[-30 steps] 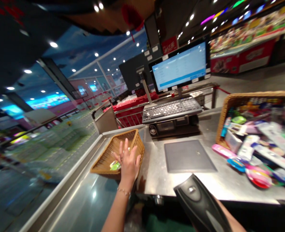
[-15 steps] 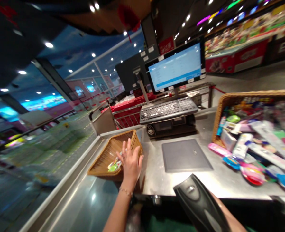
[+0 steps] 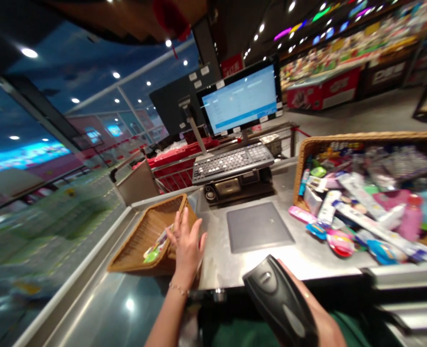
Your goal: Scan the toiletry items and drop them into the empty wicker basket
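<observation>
My left hand (image 3: 188, 243), with a bracelet at the wrist, is spread over the right edge of a small wicker basket (image 3: 126, 253). Nothing shows in its fingers; whether it touches the rim I cannot tell. A few small packaged items (image 3: 153, 253), one with green on it, lie inside that basket. At the lower right my right hand (image 3: 316, 308) is wrapped round a black handheld barcode scanner (image 3: 280, 299), whose head points up and left. Most of its fingers are hidden behind the scanner.
A grey pad (image 3: 259, 227) lies flat on the metal counter (image 3: 213, 241). Behind it stand a keyboard (image 3: 235, 161) and a lit monitor (image 3: 240, 101). To the right, a large wicker basket (image 3: 300, 168) overflows with packaged goods, some spilling onto the counter. A shopping cart (image 3: 170, 176) stands beyond.
The view has turned right, so the counter and baskets sit further left and more of the large basket shows. My left hand stays spread at the small basket; more of my right hand shows.
</observation>
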Action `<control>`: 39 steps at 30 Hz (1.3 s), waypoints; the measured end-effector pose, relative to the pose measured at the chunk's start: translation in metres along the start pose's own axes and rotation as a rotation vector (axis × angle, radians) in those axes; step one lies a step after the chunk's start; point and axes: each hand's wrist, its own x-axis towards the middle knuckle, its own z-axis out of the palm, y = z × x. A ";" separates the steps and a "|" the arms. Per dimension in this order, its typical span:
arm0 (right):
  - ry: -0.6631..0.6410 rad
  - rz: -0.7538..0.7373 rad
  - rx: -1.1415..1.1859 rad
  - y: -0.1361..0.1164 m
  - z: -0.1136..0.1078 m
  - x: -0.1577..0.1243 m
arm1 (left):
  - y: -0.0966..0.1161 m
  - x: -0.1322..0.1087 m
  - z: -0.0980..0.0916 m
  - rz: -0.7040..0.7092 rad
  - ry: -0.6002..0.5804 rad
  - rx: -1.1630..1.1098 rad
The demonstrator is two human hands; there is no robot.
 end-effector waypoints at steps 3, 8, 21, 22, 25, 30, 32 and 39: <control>-0.010 0.022 -0.019 0.000 -0.005 0.002 | 0.003 0.001 0.002 0.013 0.004 -0.011; -0.032 0.022 -0.072 0.003 -0.007 0.000 | 0.009 0.002 0.005 0.044 0.011 -0.020; -0.119 -0.213 -0.341 0.025 -0.021 -0.001 | 0.025 0.002 0.013 0.096 -0.003 -0.020; -0.119 -0.214 -0.348 0.026 -0.022 -0.002 | 0.026 0.003 0.013 0.097 0.000 -0.020; -0.131 -0.239 -0.383 0.029 -0.024 -0.003 | 0.028 0.004 0.013 0.100 0.000 -0.024; -0.100 -0.300 -0.416 0.028 -0.026 0.000 | 0.036 0.007 0.011 0.119 -0.014 -0.046; -0.070 -0.326 -0.417 0.026 -0.026 0.001 | 0.041 0.007 0.011 0.128 -0.028 -0.056; -0.035 -0.350 -0.464 0.023 -0.029 0.005 | 0.063 0.012 0.012 0.141 -0.035 -0.099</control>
